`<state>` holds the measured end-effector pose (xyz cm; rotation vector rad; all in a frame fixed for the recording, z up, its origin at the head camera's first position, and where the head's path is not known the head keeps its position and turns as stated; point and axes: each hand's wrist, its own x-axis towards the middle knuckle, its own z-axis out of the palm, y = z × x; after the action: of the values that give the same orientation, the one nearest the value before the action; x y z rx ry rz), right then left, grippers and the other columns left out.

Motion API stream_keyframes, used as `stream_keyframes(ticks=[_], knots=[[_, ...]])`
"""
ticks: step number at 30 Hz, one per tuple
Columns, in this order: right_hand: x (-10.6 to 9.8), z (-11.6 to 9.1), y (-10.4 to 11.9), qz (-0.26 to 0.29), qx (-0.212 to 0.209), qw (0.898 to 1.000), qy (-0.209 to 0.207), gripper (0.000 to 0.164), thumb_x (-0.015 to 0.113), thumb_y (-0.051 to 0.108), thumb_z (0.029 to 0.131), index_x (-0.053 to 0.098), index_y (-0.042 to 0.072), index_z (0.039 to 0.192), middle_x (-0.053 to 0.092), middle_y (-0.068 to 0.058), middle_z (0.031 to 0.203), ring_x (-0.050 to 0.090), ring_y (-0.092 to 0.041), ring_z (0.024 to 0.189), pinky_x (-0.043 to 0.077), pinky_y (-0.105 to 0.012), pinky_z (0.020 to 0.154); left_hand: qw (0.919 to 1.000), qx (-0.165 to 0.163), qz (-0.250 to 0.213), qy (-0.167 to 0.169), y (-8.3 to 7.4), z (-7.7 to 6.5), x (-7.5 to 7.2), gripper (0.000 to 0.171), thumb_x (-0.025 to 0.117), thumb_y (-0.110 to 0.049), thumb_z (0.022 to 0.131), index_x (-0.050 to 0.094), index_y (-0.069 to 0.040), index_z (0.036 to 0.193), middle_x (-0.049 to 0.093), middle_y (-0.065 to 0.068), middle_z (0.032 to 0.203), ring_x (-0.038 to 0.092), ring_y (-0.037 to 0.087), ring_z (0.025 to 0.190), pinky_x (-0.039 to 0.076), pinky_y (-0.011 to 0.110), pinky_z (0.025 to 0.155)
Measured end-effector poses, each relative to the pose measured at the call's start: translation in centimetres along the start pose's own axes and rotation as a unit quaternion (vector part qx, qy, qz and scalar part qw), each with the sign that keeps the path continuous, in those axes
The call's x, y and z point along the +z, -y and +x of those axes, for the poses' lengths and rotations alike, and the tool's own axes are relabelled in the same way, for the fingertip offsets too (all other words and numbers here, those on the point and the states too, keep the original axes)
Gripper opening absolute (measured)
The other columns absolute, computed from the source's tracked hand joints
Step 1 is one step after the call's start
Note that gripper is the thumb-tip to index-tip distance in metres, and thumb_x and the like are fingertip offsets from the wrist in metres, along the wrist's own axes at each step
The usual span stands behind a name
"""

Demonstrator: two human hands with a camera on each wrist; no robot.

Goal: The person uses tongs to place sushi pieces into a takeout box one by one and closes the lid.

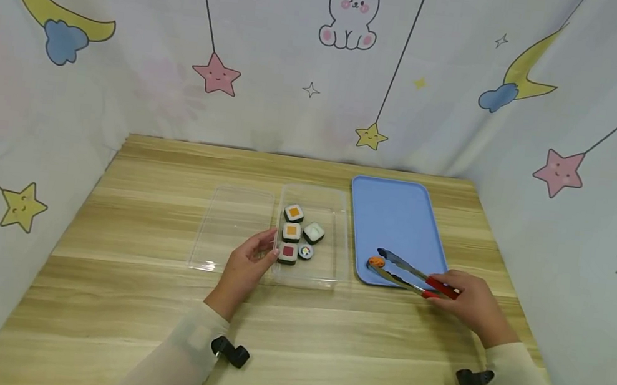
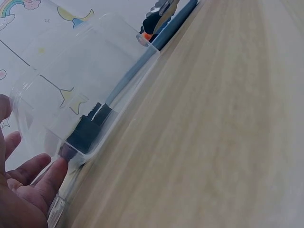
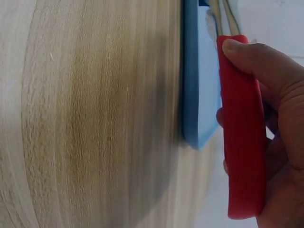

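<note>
My right hand [image 1: 472, 301] grips metal tongs [image 1: 405, 265] by their red handles [image 3: 242, 128], the thumb lying along one of them. The dark tongs' tips are spread over the blue tray [image 1: 397, 208], with a small orange-topped sushi piece [image 1: 376, 262] at the nearer tip. My left hand [image 1: 244, 267] touches the left wall of a clear plastic box [image 1: 337, 239], its fingers fairly straight against that side. Inside the box, several sushi pieces sit to the left: orange-centred ones [image 1: 291, 232], a red-centred one [image 1: 288, 252], a pale green-topped one [image 1: 313, 232] and a small round one [image 1: 305, 252].
Left of the box lies a clear plastic lid [image 1: 234, 228], flat on the wooden table [image 1: 125, 273]. The blue tray stands close to the box's right side. Behind the table hangs a white curtain [image 1: 279, 39] printed with stars, moons and a rabbit.
</note>
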<state>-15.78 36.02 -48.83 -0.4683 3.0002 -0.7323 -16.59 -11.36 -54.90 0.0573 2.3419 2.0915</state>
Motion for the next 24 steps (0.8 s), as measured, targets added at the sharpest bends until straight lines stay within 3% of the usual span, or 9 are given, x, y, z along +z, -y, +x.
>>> stream_keyframes(ticks=[20, 24], knots=[[0.4, -0.2, -0.1, 0.013, -0.012, 0.999, -0.041, 0.033, 0.093, 0.017, 0.077, 0.082, 0.007, 0.107, 0.076, -0.013, 0.104, 0.070, -0.030, 0.091, 0.058, -0.035, 0.071, 0.9996, -0.019, -0.018, 0.005, -0.2, 0.0, 0.0, 0.051, 0.069, -0.015, 0.101, 0.055, -0.013, 0.150, 0.058, 0.012, 0.148, 0.056, 0.029, 0.133, 0.046, 0.049, 0.110], [0.2, -0.2, 0.1, 0.013, -0.015, 0.999, -0.048, 0.032, 0.093, 0.015, 0.077, 0.082, 0.006, 0.106, 0.076, -0.009, 0.099, 0.068, -0.023, 0.083, 0.056, -0.030, 0.066, 0.9995, -0.029, -0.013, 0.009, -1.9, -0.5, 0.1, 0.050, 0.066, -0.010, 0.102, 0.053, -0.007, 0.151, 0.056, 0.016, 0.149, 0.055, 0.033, 0.134, 0.045, 0.050, 0.111]])
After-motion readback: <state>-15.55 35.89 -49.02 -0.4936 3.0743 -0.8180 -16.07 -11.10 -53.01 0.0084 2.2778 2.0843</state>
